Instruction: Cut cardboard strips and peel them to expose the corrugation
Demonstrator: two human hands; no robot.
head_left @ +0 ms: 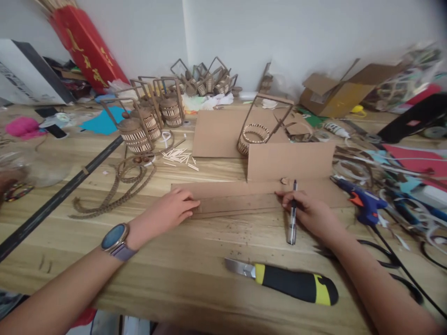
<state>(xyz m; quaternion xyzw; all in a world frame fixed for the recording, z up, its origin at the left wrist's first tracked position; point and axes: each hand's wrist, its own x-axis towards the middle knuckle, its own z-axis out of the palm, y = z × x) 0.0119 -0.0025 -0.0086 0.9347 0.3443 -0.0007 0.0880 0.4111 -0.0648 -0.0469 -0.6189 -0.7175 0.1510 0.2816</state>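
Observation:
A long flat piece of brown cardboard (237, 201) with lines drawn along it lies on the wooden table. My left hand (174, 208) rests on its left end, fingers spread. Near the cardboard's right part, my right hand (303, 209) holds a pen (293, 216) between its fingers, and a fingertip touches the cardboard. Behind, a folded cardboard flap (291, 160) stands upright. A black and yellow knife (291, 280) with its blade out lies in front of the hands.
Small woven baskets with handles (134, 135) stand at the back left, beside thin sticks (179, 157) and braided cord (115, 197). A blue glue gun (366, 204) and scissors (380, 253) lie right. Another person's wrist with a beaded bracelet (17, 191) shows at left.

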